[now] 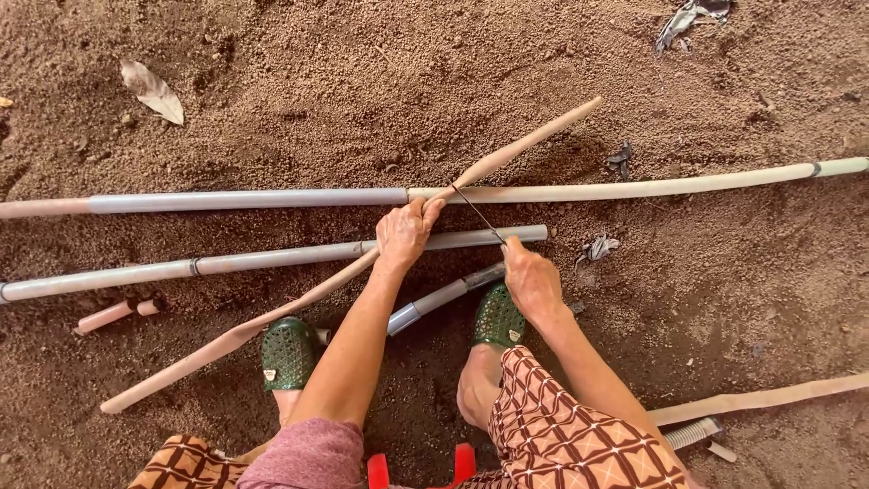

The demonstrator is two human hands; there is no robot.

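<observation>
Fingers (425, 210) of the left hand (403, 234) wrapped shut around a thin tan stick (348, 269), at the point where it crosses the long pipes. Stick runs diagonally, low end at far left on the dirt, high end up right past the top pipe.

Left side: dry leaf (152, 91) on bare soil (272, 72). Below it, long grey pipe (244, 199) lying flat, continuing rightward as a pale tan length to the frame edge. Second grey pipe (272, 258) just below, roughly parallel, ending near centre. Short pinkish pipe offcut (113, 315) near the left, apart from the others.

Centre: two green perforated clogs (290, 351), one on each foot, a short grey pipe piece (444, 297) lying between them. Red object (421, 469) at the bottom edge, only partly seen.

Right of centre: right hand (532, 279) closed on one end of a thin dark blade (478, 213), which slants up to meet the stick beside the left hand. What kind of blade, cannot tell. Patterned brown trousers (570, 426) below.

Far right: another tan stick (769, 397) on the soil, a small ribbed white piece (692, 435) beside it.
</observation>
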